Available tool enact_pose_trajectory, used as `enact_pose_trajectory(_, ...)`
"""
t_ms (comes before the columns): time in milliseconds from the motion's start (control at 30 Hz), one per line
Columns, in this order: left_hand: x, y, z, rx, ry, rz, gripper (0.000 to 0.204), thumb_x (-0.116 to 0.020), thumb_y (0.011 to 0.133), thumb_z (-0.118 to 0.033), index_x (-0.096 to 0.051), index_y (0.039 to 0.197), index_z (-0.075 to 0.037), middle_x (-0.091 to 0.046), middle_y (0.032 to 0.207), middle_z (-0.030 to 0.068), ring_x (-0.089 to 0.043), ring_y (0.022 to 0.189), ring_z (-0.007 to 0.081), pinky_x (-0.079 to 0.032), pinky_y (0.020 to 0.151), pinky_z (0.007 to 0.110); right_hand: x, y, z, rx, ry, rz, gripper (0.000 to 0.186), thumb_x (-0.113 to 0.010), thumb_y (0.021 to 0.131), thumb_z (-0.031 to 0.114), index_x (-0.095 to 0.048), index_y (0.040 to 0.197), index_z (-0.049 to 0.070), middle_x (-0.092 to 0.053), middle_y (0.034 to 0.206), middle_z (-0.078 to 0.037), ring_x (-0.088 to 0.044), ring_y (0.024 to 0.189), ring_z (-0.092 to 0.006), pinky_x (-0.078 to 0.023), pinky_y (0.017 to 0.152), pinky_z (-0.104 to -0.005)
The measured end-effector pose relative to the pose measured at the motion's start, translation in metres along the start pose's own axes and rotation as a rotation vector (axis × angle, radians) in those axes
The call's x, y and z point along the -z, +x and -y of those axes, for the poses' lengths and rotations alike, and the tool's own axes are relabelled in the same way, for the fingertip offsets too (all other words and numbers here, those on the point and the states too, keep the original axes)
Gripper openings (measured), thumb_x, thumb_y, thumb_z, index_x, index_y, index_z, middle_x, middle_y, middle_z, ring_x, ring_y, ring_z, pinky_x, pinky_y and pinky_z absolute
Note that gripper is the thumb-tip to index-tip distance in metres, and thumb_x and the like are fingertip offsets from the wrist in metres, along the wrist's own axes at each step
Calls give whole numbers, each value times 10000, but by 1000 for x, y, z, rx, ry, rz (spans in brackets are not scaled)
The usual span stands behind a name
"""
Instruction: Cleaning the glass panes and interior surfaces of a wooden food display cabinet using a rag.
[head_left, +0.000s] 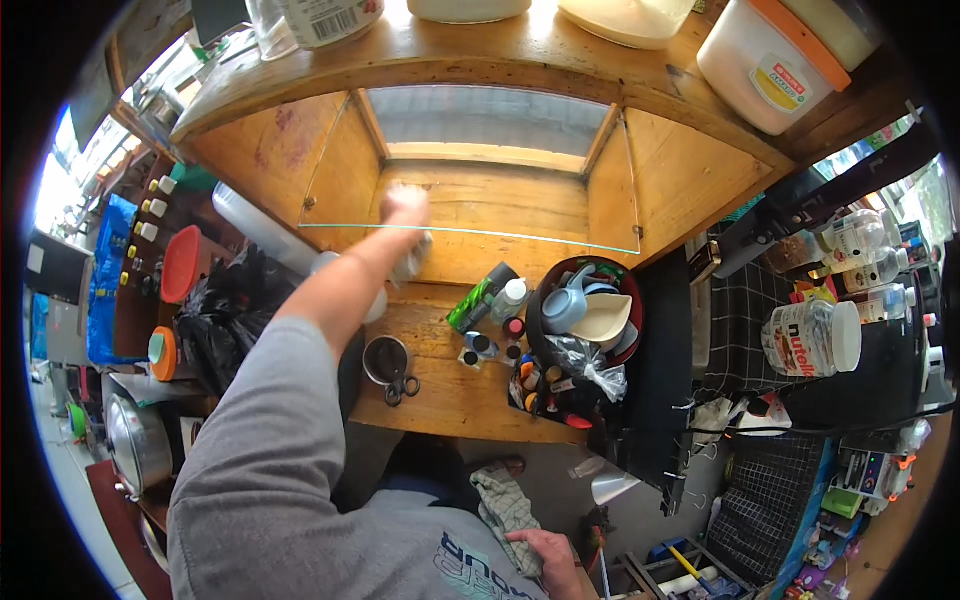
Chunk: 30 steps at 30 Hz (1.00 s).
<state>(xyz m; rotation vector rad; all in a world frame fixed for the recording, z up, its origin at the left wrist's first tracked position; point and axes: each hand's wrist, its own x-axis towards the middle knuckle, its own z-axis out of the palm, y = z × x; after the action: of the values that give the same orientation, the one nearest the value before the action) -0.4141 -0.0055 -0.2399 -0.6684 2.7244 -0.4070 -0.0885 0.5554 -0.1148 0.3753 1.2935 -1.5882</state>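
My left arm stretches forward into an open-fronted wooden cabinet (pixel 480 190). My left hand (pixel 405 207) is over a clear glass shelf (pixel 520 239) with a greenish front edge, towards its left side. Motion smears the fingers, so whether they hold anything is unclear. Just beneath the forearm shows a greyish, crumpled-looking thing (pixel 411 264) that I cannot identify. Low beside my body, my right hand (pixel 550 558) is closed on a pale green checked cloth (pixel 507 508), which hangs by my leg.
On the wooden ledge below stand a dark cup (pixel 384 358) with scissors (pixel 402 390), several bottles (pixel 482 297) and a round bin of plastic ware (pixel 600 315). Containers (pixel 765 75) line the cabinet top. Black bags (pixel 235 310) lie left; jars (pixel 810 338) stand right.
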Motion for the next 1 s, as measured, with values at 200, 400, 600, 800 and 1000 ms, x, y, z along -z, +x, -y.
enact_pose_trajectory(200,-27,88,43,95,35,-149,206,-637,908,-179,-760,1062,-119,-731,1126,37,-714,1014,258,-596,656,468,-17,-12,10,-173,-46,-114,368,-506,986,288,-741,989,5,-707,1026,-74,-605,995,-156,-426,865,-291)
enact_pose_trajectory(400,-12,60,22,135,-26,135,253,-681,893,-178,-749,1131,-124,-724,1175,29,-725,965,246,-605,598,530,-2,6,-11,-84,-52,-30,355,-539,974,210,-717,1081,-78,-717,1078,-122,-625,1005,-149,-435,962,-279)
enact_pose_trajectory(600,34,16,23,228,-5,303,239,-648,915,-194,-753,1118,-124,-726,1171,51,-731,947,268,-601,595,550,9,-5,-23,-39,35,-48,373,-522,985,215,-704,1099,-90,-714,1084,-128,-635,1023,-170,-437,980,-289)
enact_pose_trajectory(800,-9,68,21,289,19,-48,174,-654,898,-178,-771,1026,-164,-749,1085,23,-723,982,221,-606,648,483,4,-3,-14,-95,-36,-130,379,-504,985,262,-715,1047,-48,-718,1037,-97,-626,1001,-168,-430,944,-303)
enact_pose_trajectory(1000,-17,47,23,119,56,85,181,-678,850,-181,-787,991,-152,-762,1011,59,-740,904,236,-601,591,446,4,-14,4,-108,44,-31,379,-514,983,226,-709,1101,-77,-718,1060,-125,-640,992,-163,-443,963,-280)
